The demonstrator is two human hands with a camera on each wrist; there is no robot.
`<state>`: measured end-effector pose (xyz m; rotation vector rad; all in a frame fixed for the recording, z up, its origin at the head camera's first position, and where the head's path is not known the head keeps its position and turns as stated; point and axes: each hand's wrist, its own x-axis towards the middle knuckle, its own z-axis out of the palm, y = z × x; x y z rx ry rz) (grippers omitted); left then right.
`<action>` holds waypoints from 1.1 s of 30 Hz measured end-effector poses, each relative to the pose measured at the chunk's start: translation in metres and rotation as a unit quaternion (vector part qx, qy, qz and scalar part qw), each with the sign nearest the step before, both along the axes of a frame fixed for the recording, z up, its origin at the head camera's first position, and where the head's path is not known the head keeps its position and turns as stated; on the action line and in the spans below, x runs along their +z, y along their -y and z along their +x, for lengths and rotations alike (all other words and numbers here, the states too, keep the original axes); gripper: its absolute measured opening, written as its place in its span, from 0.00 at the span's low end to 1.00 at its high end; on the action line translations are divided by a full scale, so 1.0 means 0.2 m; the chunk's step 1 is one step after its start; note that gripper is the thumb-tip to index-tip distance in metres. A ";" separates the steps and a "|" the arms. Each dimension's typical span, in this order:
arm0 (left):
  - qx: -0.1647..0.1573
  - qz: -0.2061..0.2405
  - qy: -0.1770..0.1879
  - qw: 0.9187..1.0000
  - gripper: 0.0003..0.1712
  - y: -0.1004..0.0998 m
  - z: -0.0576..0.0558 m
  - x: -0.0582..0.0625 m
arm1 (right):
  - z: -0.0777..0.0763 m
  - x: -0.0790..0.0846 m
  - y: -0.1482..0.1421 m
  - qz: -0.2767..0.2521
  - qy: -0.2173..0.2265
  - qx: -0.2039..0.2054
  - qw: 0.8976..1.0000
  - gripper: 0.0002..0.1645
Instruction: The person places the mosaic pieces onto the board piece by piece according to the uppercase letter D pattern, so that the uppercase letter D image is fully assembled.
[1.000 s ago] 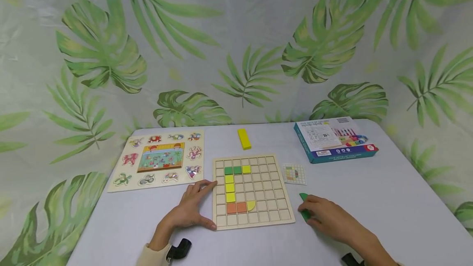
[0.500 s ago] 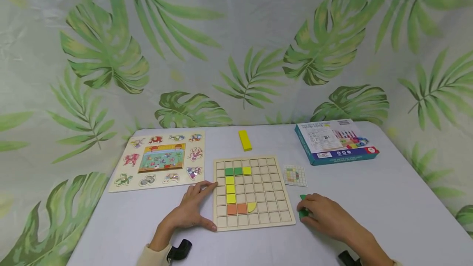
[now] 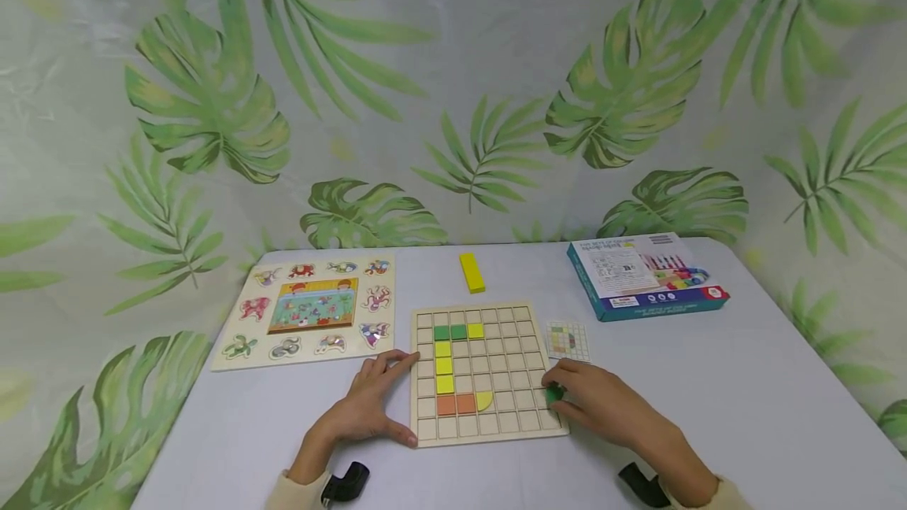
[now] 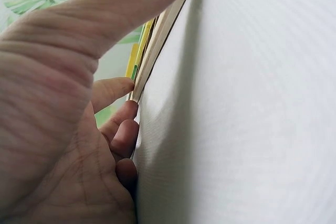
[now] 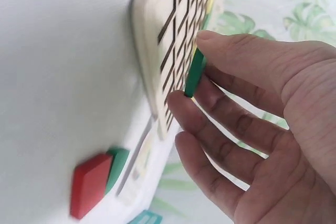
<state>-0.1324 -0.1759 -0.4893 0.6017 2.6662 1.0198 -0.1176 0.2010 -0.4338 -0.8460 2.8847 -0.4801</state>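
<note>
A square wooden grid board (image 3: 520,376) lies flat before me. Green, yellow and orange tiles (image 3: 444,364) form a C shape on it, with a yellow quarter-round tile (image 3: 484,400) at the lower end. My left hand (image 3: 364,400) rests at the board's left edge, index fingertip and thumb touching it, fingers extended. Over the right edge, my right hand (image 3: 609,404) pinches a green tile (image 5: 195,72) between thumb and fingers, tilted close over the cells. A red block (image 5: 90,184) and a green piece (image 5: 117,167) lie on the table by that hand, hidden in the head view.
Just right of the board lies a small pattern card (image 3: 567,341). Behind the board is a yellow block (image 3: 472,273). A sea-animal puzzle board (image 3: 241,325) lies at the left, and a teal-sided box (image 3: 648,278) at the back right.
My right hand has moved left from the table beside the board to over its right edge, carrying the green tile. The left hand has stayed in place.
</note>
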 end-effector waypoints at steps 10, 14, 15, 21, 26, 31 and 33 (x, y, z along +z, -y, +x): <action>0.001 0.001 0.001 1.000 0.73 0.00 -0.01 -0.01 | -0.09 0.00 0.13 -0.013 -0.002 0.022 1.000 0.15; -0.001 -0.001 0.000 1.000 0.73 0.00 -0.01 -0.02 | -0.12 -0.01 0.16 -0.018 -0.031 0.051 0.998 0.13; -0.001 -0.001 0.000 1.000 0.73 0.00 -0.01 -0.02 | -0.13 -0.02 0.18 -0.020 -0.037 0.055 0.998 0.12; 0.002 -0.003 -0.008 1.000 0.73 0.00 -0.01 -0.01 | -0.17 -0.05 0.25 -0.025 -0.042 0.056 0.997 0.07; 0.001 -0.002 -0.006 1.000 0.73 0.00 -0.01 -0.02 | -0.19 -0.09 0.29 -0.019 -0.034 0.057 0.998 0.06; 0.001 -0.007 -0.004 1.000 0.73 0.00 -0.01 -0.02 | -0.19 -0.10 0.30 -0.017 -0.033 0.056 0.998 0.07; 0.001 -0.008 -0.003 1.000 0.73 0.00 -0.01 -0.02 | -0.19 -0.10 0.31 -0.020 -0.034 0.057 0.998 0.06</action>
